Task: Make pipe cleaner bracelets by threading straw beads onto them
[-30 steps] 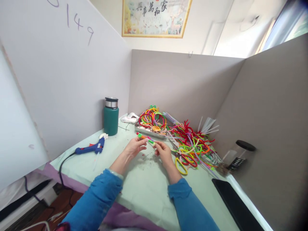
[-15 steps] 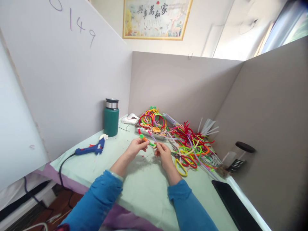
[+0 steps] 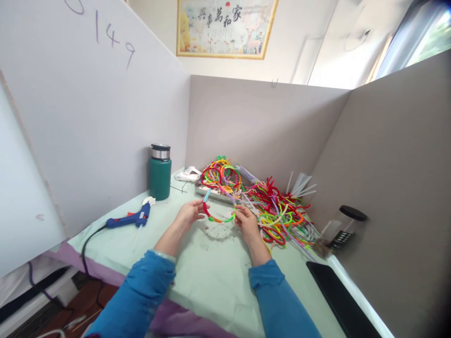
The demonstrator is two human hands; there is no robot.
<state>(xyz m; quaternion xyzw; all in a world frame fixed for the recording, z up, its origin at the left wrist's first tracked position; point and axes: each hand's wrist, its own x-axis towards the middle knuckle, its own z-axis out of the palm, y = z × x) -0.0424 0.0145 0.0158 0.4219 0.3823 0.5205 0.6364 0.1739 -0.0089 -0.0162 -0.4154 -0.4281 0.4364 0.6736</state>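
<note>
A curved multicoloured pipe-cleaner strip [image 3: 217,220] hangs between my two hands, with blue, red, orange, green and purple parts. My left hand [image 3: 191,212] pinches its red part, and a light blue end sticks up above the fingers. At the green part on the other side, my right hand [image 3: 245,219] grips it with closed fingers. Behind the strip, a metal tray [image 3: 220,193] holds finished-looking coloured rings [image 3: 211,177] and small pieces.
Left of my hands are a blue glue gun [image 3: 128,219] and a green bottle [image 3: 160,173]. A tangle of pipe cleaners [image 3: 278,202] lies at the right, near red-handled scissors [image 3: 274,236], a clear jar [image 3: 347,225] and a black flat object [image 3: 341,298]. Grey panels surround the table [image 3: 211,277].
My hands have moved apart, and the strip now shows as an open curve between them. The view has shifted slightly to the right.
</note>
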